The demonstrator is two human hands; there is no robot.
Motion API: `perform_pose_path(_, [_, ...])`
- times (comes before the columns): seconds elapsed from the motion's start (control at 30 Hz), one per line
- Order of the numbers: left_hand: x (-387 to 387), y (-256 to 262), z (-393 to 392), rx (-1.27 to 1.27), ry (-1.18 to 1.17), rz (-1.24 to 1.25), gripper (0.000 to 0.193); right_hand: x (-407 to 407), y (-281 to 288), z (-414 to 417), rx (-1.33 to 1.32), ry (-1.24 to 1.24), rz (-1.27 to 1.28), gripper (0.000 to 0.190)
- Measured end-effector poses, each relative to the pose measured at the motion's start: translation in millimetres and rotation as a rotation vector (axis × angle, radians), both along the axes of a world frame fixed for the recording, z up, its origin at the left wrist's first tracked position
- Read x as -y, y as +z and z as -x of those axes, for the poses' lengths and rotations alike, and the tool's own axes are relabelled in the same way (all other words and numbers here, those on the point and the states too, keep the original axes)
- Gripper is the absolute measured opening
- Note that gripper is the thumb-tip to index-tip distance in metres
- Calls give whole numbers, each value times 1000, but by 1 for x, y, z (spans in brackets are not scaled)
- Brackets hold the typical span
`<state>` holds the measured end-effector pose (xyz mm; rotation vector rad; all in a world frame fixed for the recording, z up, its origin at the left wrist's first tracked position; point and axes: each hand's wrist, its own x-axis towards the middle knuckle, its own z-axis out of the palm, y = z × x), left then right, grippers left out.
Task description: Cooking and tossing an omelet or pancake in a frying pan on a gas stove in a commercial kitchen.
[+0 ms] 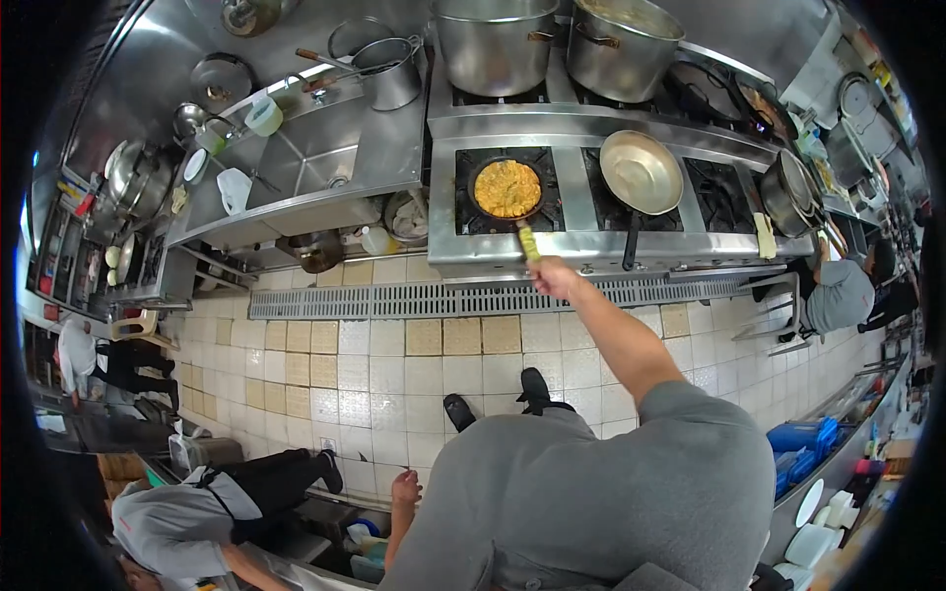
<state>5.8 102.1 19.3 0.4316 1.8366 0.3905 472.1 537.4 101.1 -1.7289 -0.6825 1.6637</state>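
My right hand [554, 278] grips the yellow-wrapped handle [528, 242] of a frying pan [474, 201]. This pan sits on the left front burner of the gas range [484, 250], and a round golden omelette-like food [507, 189] fills most of it. To its right rests a bare metal frying pan [641, 172], its black handle [631, 240] pointing toward me. My left hand [406, 487] hangs low by my left side, away from the range. Its fingers look loosely curled, and I see nothing held in it.
Two large stockpots [497, 52] stand behind the front burners. On the left is a steel sink [307, 151] with a saucepan [392, 77] beside it. A floor drain grate [414, 301] runs before the range. Co-workers are at lower left [174, 528], far left [77, 354] and right [839, 295].
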Motion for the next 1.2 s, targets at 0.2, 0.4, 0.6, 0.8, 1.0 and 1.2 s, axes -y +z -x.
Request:
perform_pose_path(0.2, [35,-26,10,32,70,-60,37,9,-15,9,-56,38,35,18])
perform_pose_path(0.4, [-1,21,-8,-109,-70,-47,37,13,-11,23,-355,22,148,16])
perform_pose_path(0.6, [-13,24,-16,-93,-12,-29,38,16,7,47,-376,-84,119,12])
perform_pose_path(0.8, [5,-10,-2,-17,17,-74,36,32,4,26,-253,-14,112,24])
perform_pose_path(1.0, [69,-103,42,-206,-608,-419,29,11,33,-11,399,17,-142,42])
perform_pose_path(1.2, [20,-56,19,75,3,-30,28,-20,179,-41,578,-14,-624,36])
